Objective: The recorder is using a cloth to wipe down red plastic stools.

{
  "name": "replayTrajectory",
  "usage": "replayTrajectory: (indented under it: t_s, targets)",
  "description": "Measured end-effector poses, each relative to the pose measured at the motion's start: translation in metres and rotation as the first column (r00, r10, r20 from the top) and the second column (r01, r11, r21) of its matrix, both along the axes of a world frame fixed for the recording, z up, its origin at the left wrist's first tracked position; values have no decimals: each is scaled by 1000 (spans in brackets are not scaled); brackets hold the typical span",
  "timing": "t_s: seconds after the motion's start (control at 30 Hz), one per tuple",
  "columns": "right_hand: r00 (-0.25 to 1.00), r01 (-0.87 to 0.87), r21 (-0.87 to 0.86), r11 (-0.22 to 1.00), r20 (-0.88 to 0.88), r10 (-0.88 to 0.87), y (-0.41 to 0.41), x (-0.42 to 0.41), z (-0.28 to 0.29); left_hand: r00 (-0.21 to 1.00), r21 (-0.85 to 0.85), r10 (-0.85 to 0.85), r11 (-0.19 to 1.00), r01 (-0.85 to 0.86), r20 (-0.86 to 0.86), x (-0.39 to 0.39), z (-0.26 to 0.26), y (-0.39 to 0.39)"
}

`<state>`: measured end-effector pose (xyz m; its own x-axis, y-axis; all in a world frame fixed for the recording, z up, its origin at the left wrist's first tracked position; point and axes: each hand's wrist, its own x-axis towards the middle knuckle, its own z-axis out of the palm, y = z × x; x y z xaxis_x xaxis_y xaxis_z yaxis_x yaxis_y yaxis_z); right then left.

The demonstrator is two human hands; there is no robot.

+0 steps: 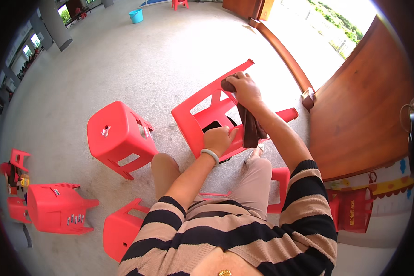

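Observation:
A red plastic stool (197, 98) is tilted on its side in front of me, its legs pointing away towards the upper right. My left hand (216, 140), with a pale bangle at the wrist, grips the stool's near side, thumb up. In my right hand (244, 88) is a bunched dark brown cloth (250, 127), pressed at an upper leg of the stool. One end of the cloth hangs down past the stool's lower side. Where the fingers of my left hand wrap the plastic is partly hidden.
Another red stool (107, 124) stands upright to the left, with a torn white scrap on its seat. Stacked red stools (50, 208) and a further stool (122, 234) are lower left. A wooden door (362, 114) is on the right; a turquoise bucket (136, 16) stands far off.

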<state>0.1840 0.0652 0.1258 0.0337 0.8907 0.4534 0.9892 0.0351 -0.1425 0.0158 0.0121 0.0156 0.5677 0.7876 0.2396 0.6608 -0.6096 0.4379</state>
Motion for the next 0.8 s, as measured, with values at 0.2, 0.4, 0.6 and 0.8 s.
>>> replayTrajectory:
  t_s: [0.2,0.4,0.6,0.8]
  targets:
    - [984,175,-102,979,-15,-177,-7,61,-21,1000,-36,-14,999,13,-22,8,4,-4]
    - [994,110,-277,955,11,-111,-52,31,-41,1000,-59,-16,998,16,-10,5,2,-5]
    - [999,25,-342,939,-32,-38,-92,46,-43,999,-122,-17,992,20,32,3,5,-3]
    - [994,107,-228,968,3,-109,-54,30,-54,997,-40,-16,999,19,69,4,0,-1]
